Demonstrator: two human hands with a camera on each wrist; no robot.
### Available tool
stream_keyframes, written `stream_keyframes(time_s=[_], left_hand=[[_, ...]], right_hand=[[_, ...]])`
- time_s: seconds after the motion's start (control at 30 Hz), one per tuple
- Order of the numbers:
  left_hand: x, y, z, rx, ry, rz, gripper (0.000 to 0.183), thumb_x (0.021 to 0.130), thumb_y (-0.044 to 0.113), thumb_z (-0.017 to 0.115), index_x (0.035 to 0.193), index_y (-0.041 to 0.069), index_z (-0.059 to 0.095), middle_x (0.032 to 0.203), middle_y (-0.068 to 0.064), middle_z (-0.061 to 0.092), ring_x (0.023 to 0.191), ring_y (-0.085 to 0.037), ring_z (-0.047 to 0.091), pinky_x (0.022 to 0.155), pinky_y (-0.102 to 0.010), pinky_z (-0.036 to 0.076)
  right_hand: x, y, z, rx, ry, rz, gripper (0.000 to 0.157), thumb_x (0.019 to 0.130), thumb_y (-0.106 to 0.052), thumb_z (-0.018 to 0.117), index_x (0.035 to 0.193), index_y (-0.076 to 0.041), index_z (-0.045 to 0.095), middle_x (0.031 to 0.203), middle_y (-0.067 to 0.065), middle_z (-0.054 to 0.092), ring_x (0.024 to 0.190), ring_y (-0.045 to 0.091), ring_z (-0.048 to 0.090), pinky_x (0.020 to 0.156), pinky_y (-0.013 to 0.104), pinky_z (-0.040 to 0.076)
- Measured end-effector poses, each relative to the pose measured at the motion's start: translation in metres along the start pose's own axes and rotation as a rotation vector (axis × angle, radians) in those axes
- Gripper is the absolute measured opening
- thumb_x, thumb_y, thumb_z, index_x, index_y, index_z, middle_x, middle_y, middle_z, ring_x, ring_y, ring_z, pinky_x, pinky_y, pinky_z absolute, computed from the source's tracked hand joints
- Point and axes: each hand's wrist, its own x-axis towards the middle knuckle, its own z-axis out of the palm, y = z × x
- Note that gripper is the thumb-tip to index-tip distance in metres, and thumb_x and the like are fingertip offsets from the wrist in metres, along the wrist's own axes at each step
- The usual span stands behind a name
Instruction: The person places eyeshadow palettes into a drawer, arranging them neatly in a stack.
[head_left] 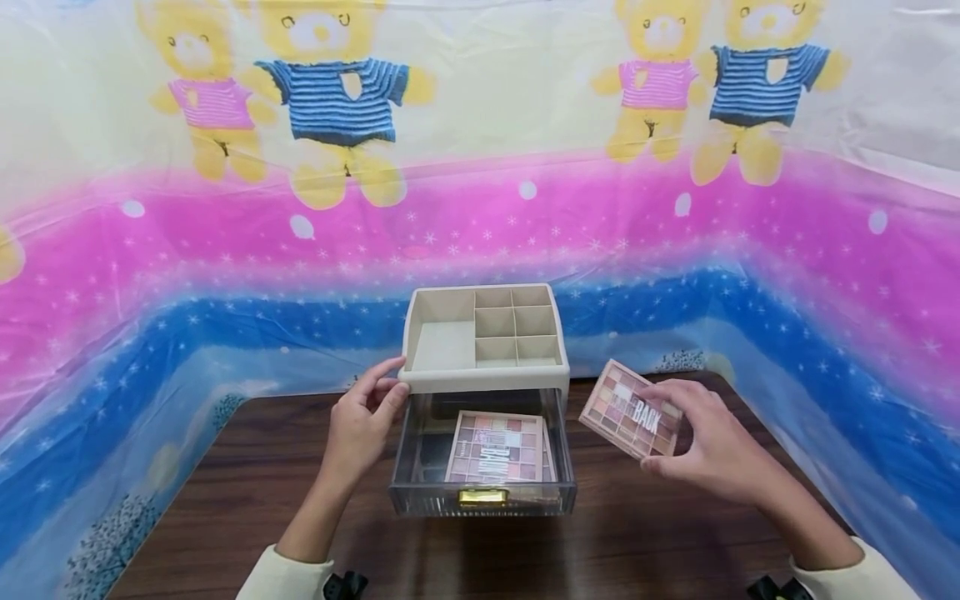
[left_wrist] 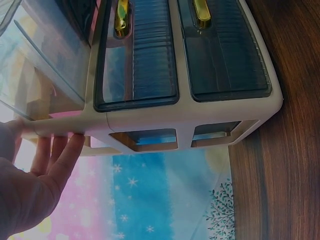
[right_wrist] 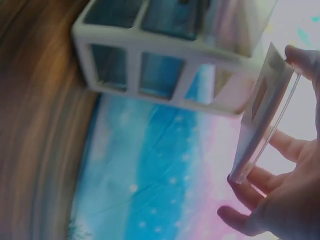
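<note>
A cream desktop drawer organizer [head_left: 487, 379] stands on the table, its clear top drawer [head_left: 420, 498] pulled out toward me. Inside the drawer lies an eyeshadow palette [head_left: 495, 450], with the edge of another showing beneath it. My left hand [head_left: 363, 421] grips the organizer's upper left side; in the left wrist view its fingers [left_wrist: 62, 155] reach round the cream frame. Right of the drawer, my right hand [head_left: 701, 429] holds another eyeshadow palette [head_left: 626, 408] by its edges, tilted and raised off the table. The right wrist view shows this palette [right_wrist: 262, 115] edge-on between thumb and fingers.
The organizer's top has one large compartment [head_left: 446, 346] and several small ones [head_left: 495, 321]. Below the pulled-out drawer, two closed drawers [left_wrist: 225, 60] with gold handles show in the left wrist view. A printed cloth [head_left: 480, 217] with bears hangs behind the dark wooden table [head_left: 285, 467].
</note>
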Motion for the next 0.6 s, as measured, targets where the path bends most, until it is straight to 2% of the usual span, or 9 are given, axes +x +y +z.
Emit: stream_keyframes(time_s=[0.23, 0.4, 0.53, 0.6], left_hand=[[0.000, 0.000, 0.000, 0.003, 0.003, 0.003, 0.040, 0.100, 0.024, 0.066, 0.140, 0.020, 0.062, 0.111, -0.014, 0.076, 0.079, -0.007, 0.067, 0.071, -0.017, 0.057], [0.000, -0.001, 0.000, 0.003, 0.003, 0.008, 0.040, 0.100, 0.024, 0.066, 0.140, 0.020, 0.062, 0.110, -0.013, 0.076, 0.079, -0.009, 0.067, 0.072, -0.019, 0.059], [0.001, -0.002, 0.001, -0.002, 0.003, 0.011, 0.040, 0.100, 0.024, 0.066, 0.140, 0.020, 0.062, 0.110, -0.014, 0.076, 0.079, -0.010, 0.067, 0.074, -0.028, 0.062], [0.001, -0.002, 0.002, 0.000, 0.004, 0.010, 0.040, 0.101, 0.024, 0.066, 0.140, 0.020, 0.062, 0.110, -0.013, 0.076, 0.080, -0.011, 0.067, 0.074, -0.028, 0.062]], right_hand=[[0.001, -0.031, -0.006, 0.075, -0.086, -0.106, 0.083, 0.066, -0.030, 0.093, 0.140, -0.027, 0.056, 0.147, 0.005, 0.050, 0.129, 0.032, 0.046, 0.093, 0.070, 0.048], [0.010, -0.050, -0.006, 0.069, -0.148, -0.152, 0.084, 0.064, -0.027, 0.092, 0.139, -0.033, 0.055, 0.149, -0.001, 0.048, 0.131, 0.025, 0.043, 0.095, 0.063, 0.048], [0.020, -0.064, -0.002, 0.051, -0.202, -0.194, 0.081, 0.064, -0.034, 0.092, 0.137, -0.035, 0.057, 0.149, 0.000, 0.049, 0.133, 0.025, 0.044, 0.099, 0.064, 0.046], [0.024, -0.071, 0.001, 0.044, -0.227, -0.215, 0.078, 0.064, -0.038, 0.091, 0.135, -0.035, 0.059, 0.149, 0.002, 0.050, 0.135, 0.027, 0.044, 0.103, 0.067, 0.042]])
